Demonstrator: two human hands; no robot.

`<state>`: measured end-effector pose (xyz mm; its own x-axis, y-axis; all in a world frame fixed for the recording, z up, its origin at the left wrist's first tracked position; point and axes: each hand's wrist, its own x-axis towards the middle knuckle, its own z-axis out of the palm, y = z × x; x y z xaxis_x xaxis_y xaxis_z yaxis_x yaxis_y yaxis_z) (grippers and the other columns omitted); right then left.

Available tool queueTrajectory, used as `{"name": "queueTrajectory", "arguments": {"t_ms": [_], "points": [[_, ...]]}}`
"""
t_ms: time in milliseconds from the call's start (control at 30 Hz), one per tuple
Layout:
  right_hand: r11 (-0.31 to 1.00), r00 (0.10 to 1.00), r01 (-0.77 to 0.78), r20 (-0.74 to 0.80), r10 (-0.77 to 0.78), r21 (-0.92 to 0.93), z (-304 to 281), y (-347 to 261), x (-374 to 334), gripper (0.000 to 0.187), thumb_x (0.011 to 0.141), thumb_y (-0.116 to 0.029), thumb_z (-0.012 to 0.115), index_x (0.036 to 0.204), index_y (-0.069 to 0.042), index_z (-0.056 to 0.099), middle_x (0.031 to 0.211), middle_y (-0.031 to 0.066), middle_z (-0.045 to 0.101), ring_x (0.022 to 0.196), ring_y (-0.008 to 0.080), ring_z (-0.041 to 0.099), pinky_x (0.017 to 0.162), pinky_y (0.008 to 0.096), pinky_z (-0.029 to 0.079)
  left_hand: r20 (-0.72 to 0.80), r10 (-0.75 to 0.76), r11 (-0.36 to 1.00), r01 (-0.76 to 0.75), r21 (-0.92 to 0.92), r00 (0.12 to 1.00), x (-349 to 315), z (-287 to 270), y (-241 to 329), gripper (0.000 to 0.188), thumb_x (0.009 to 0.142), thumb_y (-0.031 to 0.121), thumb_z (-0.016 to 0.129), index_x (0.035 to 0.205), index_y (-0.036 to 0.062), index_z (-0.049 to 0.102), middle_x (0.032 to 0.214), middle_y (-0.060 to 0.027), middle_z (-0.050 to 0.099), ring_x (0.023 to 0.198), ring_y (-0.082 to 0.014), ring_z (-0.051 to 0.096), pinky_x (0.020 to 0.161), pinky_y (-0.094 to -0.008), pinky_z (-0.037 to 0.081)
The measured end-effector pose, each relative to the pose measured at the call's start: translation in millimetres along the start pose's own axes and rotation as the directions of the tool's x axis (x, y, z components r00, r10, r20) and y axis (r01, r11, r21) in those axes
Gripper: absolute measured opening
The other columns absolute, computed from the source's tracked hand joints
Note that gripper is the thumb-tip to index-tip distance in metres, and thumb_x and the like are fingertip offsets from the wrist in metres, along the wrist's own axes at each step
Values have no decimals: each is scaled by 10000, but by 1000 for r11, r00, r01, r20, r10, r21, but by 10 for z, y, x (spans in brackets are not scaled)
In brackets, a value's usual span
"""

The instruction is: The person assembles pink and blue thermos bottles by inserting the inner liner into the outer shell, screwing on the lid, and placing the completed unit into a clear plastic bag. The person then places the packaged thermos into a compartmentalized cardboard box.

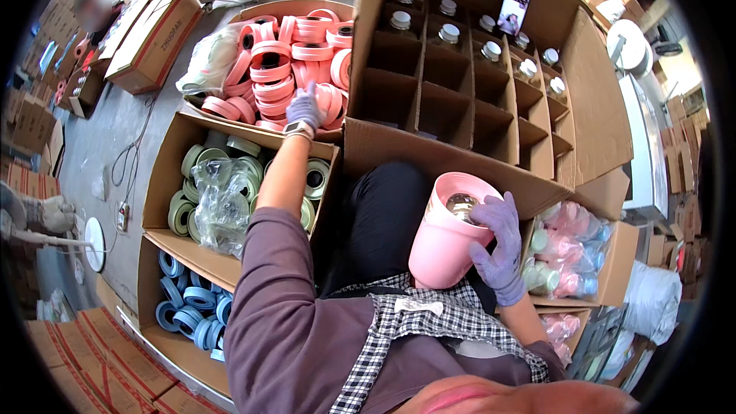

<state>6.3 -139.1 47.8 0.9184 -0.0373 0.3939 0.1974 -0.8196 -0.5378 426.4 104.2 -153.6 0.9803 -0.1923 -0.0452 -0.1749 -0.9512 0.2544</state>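
Observation:
A large pink cup-shaped container [440, 254] stands tilted against my lap, its open top toward me. Inside its mouth shows a shiny rounded piece [462, 206], whose kind I cannot make out. My right hand [502, 251], in a thin lilac glove, grips the container at its right side and rim. My left hand [305, 110], gloved the same and with a watch at the wrist, reaches among thick pink rings [270, 69] heaped in a carton at the upper left. Its fingers are partly hidden, so any hold on a ring cannot be seen.
Ahead stands a carton with cardboard dividers [450, 80], some cells holding bottles with silvery caps; a phone [514, 10] leans there. At left are cartons of green rings [201, 158] under clear plastic and blue rings [201, 299]. Bagged pink, green and blue pieces [567, 249] fill a box at right.

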Motion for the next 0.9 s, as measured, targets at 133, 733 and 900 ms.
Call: {"name": "queueTrajectory", "arguments": {"t_ms": [133, 733, 900], "points": [[987, 1000, -4, 23, 0, 158, -195, 89, -61, 501, 913, -477, 646, 1155, -39, 647, 1170, 150, 657, 1200, 376, 585, 1173, 550, 287, -676, -77, 809, -350, -472, 733, -456, -682, -419, 710, 775, 176, 702, 1431, 45, 464, 1183, -199, 646, 987, -341, 668, 871, -420, 544], [819, 797, 567, -312, -517, 93, -295, -578, 99, 723, 700, -244, 850, 1373, -206, 589, 1124, 138, 519, 1065, 317, 564, 858, 402, 539, 52, 674, -118, 176, -977, 737, -3676, -2102, 1384, 896, 956, 709, 444, 1481, -14, 381, 1450, -199, 486, 1289, -337, 532, 1091, -472, 442], [974, 965, 168, -229, -130, 153, -328, -466, 90, 506, 908, -376, 706, 1315, -104, 579, 1135, 152, 666, 925, 281, 707, 756, 362, 586, -253, 647, 191, -475, -859, 719, -3922, -2175, 1677, 545, 873, 362, 636, 1310, 60, 517, 1329, -155, 485, 1212, -347, 508, 1104, -542, 397]]}}
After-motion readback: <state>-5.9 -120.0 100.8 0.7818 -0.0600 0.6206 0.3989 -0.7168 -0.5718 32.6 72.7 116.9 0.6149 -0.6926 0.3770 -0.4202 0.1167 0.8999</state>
